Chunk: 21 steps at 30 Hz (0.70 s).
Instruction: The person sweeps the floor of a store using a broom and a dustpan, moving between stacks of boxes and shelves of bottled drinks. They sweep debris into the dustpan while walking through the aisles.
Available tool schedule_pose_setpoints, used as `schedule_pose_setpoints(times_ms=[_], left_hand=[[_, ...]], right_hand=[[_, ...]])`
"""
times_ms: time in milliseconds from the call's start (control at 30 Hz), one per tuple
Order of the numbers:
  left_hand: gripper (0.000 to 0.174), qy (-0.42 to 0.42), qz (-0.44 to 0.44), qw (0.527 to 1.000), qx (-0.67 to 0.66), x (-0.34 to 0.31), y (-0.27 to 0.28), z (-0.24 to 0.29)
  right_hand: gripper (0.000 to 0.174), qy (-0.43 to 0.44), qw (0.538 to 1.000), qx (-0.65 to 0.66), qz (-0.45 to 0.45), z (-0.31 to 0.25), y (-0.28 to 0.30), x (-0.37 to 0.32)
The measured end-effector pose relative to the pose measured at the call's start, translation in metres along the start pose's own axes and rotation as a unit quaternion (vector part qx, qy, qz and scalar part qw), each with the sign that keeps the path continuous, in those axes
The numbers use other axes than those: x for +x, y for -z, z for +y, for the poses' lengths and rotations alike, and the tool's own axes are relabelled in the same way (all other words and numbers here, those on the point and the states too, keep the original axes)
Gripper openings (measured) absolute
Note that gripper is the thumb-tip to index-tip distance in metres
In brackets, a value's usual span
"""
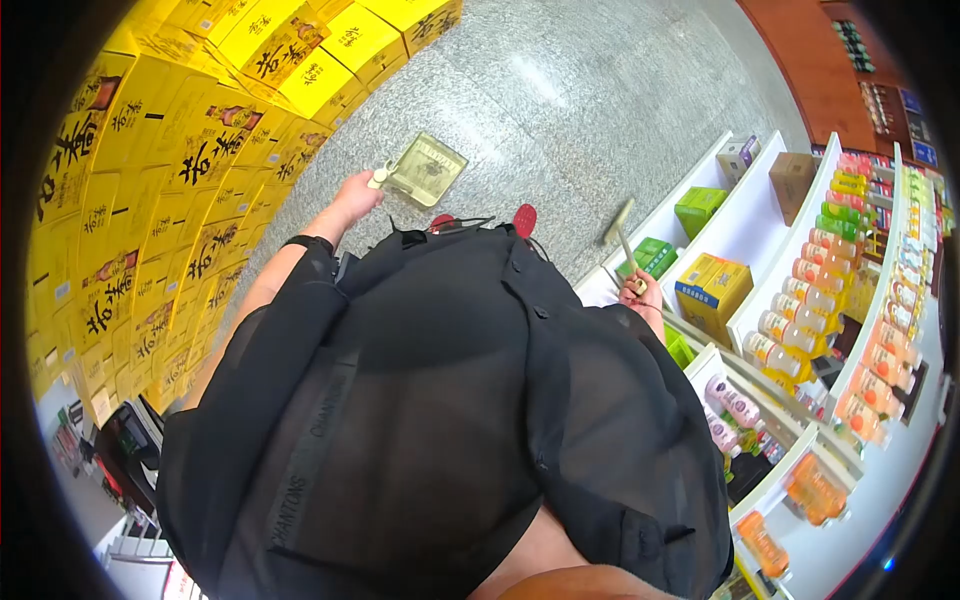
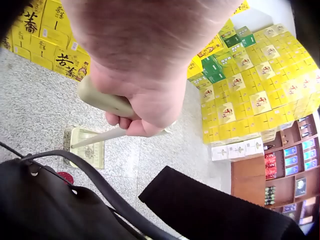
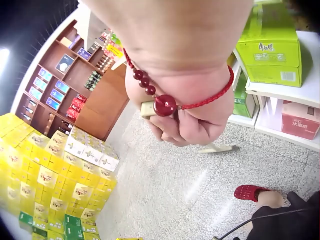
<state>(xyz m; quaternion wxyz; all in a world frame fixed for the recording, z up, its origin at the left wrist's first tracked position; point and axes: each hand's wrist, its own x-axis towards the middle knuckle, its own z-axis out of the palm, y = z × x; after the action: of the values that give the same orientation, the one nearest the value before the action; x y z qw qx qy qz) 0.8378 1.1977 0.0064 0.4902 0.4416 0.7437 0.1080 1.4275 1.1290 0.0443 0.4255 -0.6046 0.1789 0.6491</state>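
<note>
The left hand (image 1: 358,196) grips the top of a pale handle in the head view; its fingers curl round the handle (image 2: 105,99) in the left wrist view. The handle runs down to a pale green dustpan (image 1: 432,170), flat on the floor ahead of the feet. Out to the right, beside the shelves, the right hand (image 1: 642,292) holds the handle of a broom, whose pale head (image 1: 619,222) shows beyond it. In the right wrist view the fingers of the right hand (image 3: 185,117) are curled round the handle end (image 3: 148,109), and the broom head (image 3: 218,149) is at the floor.
Stacked yellow boxes (image 1: 160,190) line the left side. White shelves (image 1: 765,215) with bottles and cartons stand close on the right. Speckled grey floor (image 1: 560,90) lies between them. A red shoe (image 1: 524,220) shows below the body, and a brown wooden counter (image 3: 102,102) stands farther off.
</note>
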Motion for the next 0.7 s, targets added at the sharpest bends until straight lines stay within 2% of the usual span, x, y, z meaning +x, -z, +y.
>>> schedule_pose_setpoints(times_ms=[100,167,267,300,367,400,467,500,567,700], left_hand=[[0.031,0.015,-0.008,1.000,-0.010,-0.010,-0.017,0.023],[0.029,0.044,-0.016,0.995,-0.093,-0.014,-0.032,0.038],[0.029,0.037,0.011,0.997,-0.061,-0.001,-0.055,0.041],[0.029,0.043,0.021,0.997,-0.057,0.000,-0.061,0.046],[0.031,0.049,0.018,0.994,-0.093,-0.002,-0.072,0.062],[0.032,0.057,0.013,0.990,-0.128,-0.002,-0.077,0.068],[0.033,0.053,0.014,0.991,-0.125,0.004,-0.090,0.068],[0.034,0.051,0.014,0.991,-0.123,0.006,-0.094,0.069],[0.035,0.051,0.014,0.991,-0.124,-0.002,-0.099,0.087],[0.036,0.060,0.048,0.992,-0.099,0.002,-0.112,0.100]], right_hand=[[0.011,0.000,1.000,0.008,0.010,-0.027,-0.002,0.018],[0.015,-0.034,0.999,-0.019,-0.020,-0.045,0.006,0.033],[0.011,-0.074,0.989,-0.127,-0.037,-0.052,0.016,0.068],[0.011,-0.024,0.979,-0.203,-0.013,-0.044,-0.007,0.044],[0.028,0.027,0.904,-0.414,-0.102,-0.052,0.001,0.068],[0.028,0.028,0.905,-0.413,-0.103,-0.055,-0.008,0.065],[0.039,0.029,0.889,-0.446,-0.104,-0.059,-0.044,0.043],[0.039,0.029,0.889,-0.445,-0.106,-0.063,-0.063,0.032],[0.043,-0.003,0.828,-0.538,-0.159,-0.073,-0.099,0.011],[0.049,-0.065,0.803,-0.552,-0.216,-0.095,-0.136,0.002]])
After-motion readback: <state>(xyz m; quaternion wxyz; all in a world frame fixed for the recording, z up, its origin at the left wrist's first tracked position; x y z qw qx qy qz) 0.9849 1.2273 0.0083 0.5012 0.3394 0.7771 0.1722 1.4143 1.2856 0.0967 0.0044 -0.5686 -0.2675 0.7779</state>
